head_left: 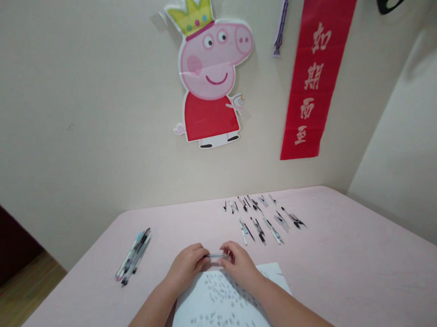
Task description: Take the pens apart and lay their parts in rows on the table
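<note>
Between my two hands a slim, pale pen point(217, 255) lies level, just beyond the top edge of a white sheet of paper point(224, 317). My left hand point(190, 263) is closed on one end of it. The fingers of my right hand point(238, 259) pinch the other end, and their tips partly hide it. Rows of dark handwriting, too blurred to read, cover the paper below my wrists.
A bundle of pens point(135, 257) lies on the pink tabletop point(345, 270) to the left. Several pen parts point(259, 230) are spread in small groups toward the back right. Behind the table, the wall carries a pig cutout point(212, 116) and a red banner point(312, 90).
</note>
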`<state>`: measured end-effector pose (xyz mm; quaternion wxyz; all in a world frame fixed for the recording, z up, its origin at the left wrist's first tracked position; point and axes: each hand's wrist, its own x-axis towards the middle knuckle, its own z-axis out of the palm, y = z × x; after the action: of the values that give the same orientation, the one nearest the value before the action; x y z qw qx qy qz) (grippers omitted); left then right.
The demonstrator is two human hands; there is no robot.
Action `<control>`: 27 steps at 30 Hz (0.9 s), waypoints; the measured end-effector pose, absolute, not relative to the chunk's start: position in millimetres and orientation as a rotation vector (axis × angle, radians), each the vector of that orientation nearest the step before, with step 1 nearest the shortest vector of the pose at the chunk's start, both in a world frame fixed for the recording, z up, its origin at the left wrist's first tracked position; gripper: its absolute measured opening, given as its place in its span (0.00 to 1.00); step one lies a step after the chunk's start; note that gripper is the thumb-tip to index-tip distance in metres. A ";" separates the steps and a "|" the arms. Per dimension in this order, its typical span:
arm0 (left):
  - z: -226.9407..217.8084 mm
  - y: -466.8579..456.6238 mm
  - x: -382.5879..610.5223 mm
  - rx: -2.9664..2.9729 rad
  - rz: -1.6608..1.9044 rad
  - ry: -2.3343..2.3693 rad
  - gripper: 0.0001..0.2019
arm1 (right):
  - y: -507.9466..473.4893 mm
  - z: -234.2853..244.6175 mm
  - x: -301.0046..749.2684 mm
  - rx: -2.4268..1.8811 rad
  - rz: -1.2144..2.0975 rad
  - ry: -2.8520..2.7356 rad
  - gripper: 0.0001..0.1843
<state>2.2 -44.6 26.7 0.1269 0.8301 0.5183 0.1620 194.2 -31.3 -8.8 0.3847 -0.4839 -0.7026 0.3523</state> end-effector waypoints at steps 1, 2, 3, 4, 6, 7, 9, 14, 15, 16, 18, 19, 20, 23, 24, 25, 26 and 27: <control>27.3 -45.0 2.7 2.414 0.479 1.509 0.11 | -31.1 -8.6 194.3 -1.236 0.884 -1.802 0.08; 27.7 -45.3 3.2 2.412 0.487 1.507 0.10 | -30.9 -8.4 194.6 -1.232 0.855 -1.832 0.04; 27.8 -45.6 3.5 2.412 0.493 1.506 0.10 | -30.8 -8.2 195.1 -1.225 0.818 -1.875 0.06; 27.6 -45.6 3.7 2.413 0.495 1.506 0.10 | -30.7 -8.1 195.6 -1.221 0.780 -1.922 0.12; 26.4 -45.2 3.4 2.420 0.490 1.501 0.10 | -30.7 -8.0 196.7 -1.224 0.730 -1.996 0.17; 25.7 -44.9 3.1 2.423 0.483 1.498 0.10 | -30.9 -7.9 197.2 -1.230 0.726 -2.011 0.16; 24.7 -44.1 2.2 2.422 0.467 1.496 0.10 | -31.4 -7.8 197.5 -1.229 0.750 -1.996 0.11; 24.9 -43.1 1.4 2.416 0.453 1.495 0.11 | -33.2 -8.2 196.5 -1.213 0.796 -1.895 0.05; 24.8 -43.0 1.4 2.419 0.457 1.491 0.11 | -33.4 -8.4 196.2 -1.208 0.797 -1.880 0.05; 24.5 -42.9 1.3 2.422 0.462 1.488 0.11 | -33.6 -8.7 195.9 -1.201 0.800 -1.868 0.05; 23.6 -42.6 1.0 2.424 0.471 1.485 0.11 | -33.6 -8.8 195.5 -1.187 0.809 -1.850 0.06; 23.3 -42.6 0.9 2.423 0.476 1.485 0.11 | -33.5 -8.5 195.3 -1.184 0.815 -1.843 0.05; 23.2 -42.7 0.9 2.421 0.482 1.484 0.11 | -33.3 -8.1 195.3 -1.184 0.822 -1.837 0.05; 24.9 -43.6 1.6 2.416 0.503 1.487 0.11 | -32.5 -6.1 195.5 -1.187 0.828 -1.828 0.03; 26.0 -44.1 2.0 2.416 0.513 1.487 0.11 | -32.2 -5.5 195.7 -1.193 0.817 -1.838 0.05; 27.1 -44.5 2.5 2.415 0.520 1.487 0.10 | -31.9 -5.2 195.9 -1.200 0.800 -1.857 0.09; 28.1 -44.9 2.8 2.416 0.525 1.486 0.10 | -31.7 -5.1 196.1 -1.207 0.782 -1.886 0.13; 28.8 -45.2 3.1 2.417 0.526 1.483 0.11 | -31.5 -5.4 196.2 -1.216 0.766 -1.919 0.16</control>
<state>3.1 -45.2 28.8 0.1284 0.8310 0.5101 0.1808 196.2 -31.5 -5.4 0.3637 -0.4725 -0.7456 0.2976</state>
